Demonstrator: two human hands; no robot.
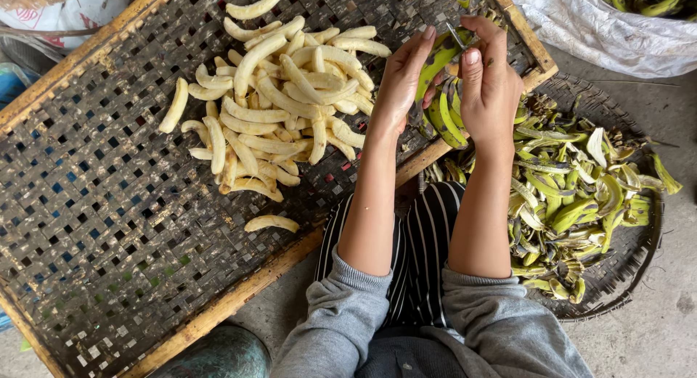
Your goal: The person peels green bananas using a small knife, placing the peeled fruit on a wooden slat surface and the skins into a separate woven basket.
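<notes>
My left hand (pixel 398 80) grips a green banana (pixel 438 59) held upright over the near right corner of a woven drying tray (pixel 94 204). My right hand (pixel 490 80) presses a small knife blade (pixel 456 35) against the banana's top end, with strips of green peel (pixel 446 120) hanging down between both hands. A heap of peeled pale bananas (pixel 279 102) lies on the tray to the left of my hands. One peeled banana (pixel 271 223) lies apart near the tray's front rim.
A round woven basket (pixel 617 276) at right holds several green peels (pixel 573 189). A white sack (pixel 610 30) with green bananas sits at top right. Concrete floor lies beyond. My striped lap and grey sleeves fill the bottom centre.
</notes>
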